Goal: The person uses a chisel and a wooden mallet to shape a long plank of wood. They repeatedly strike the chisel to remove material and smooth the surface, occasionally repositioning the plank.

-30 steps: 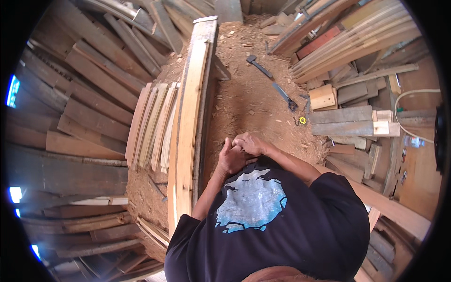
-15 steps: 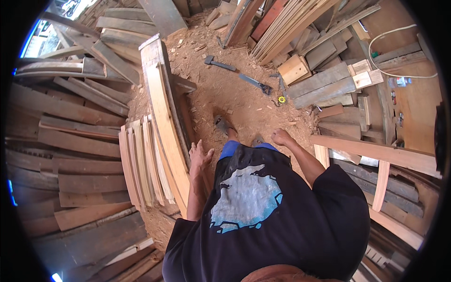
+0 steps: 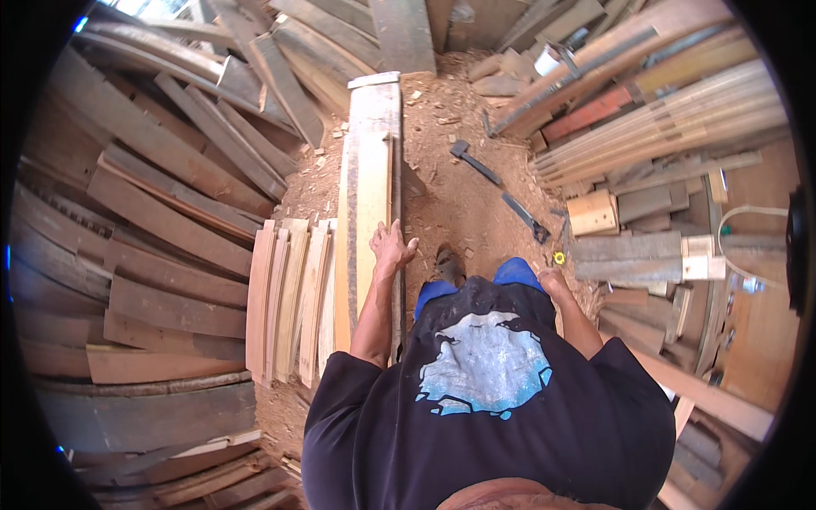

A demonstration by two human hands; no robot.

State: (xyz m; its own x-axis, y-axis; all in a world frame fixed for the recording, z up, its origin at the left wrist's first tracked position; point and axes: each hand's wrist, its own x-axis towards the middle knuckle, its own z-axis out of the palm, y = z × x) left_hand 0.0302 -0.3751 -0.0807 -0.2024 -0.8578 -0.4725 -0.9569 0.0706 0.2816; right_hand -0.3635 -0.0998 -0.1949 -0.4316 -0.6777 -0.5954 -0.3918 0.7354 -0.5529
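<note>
The left hand [image 3: 391, 246] lies spread, fingers released, flat on the upper face of a long pale plank [image 3: 367, 204] that stands on a heavier grey beam [image 3: 374, 93]. The fingertips point away from the body, along the plank, so its long axis runs straight on from them toward the far end and back under the palm toward the forearm. The hand grasps nothing; it only presses or rests on the wood, thumb out toward the sawdust side.

The right hand [image 3: 552, 285] hangs low beside the right thigh, well apart from the plank, and whether its fingers are curled or loose cannot be told from this angle. The left hand is clearly the nearer one to the plank.

Just to the outer side of the left fingers lies a row of short curved boards [image 3: 289, 297], side by side, parallel to the plank. Beyond the thumb side, on the sawdust floor [image 3: 442, 170], lie a hammer-like tool [image 3: 474, 161] and a dark hand tool [image 3: 527, 219], with a small yellow tape measure [image 3: 558, 257] near the right hand. Stacked timber [image 3: 663, 119] rises past the right fingers, and dark slabs [image 3: 153, 212] fan out far to the left
</note>
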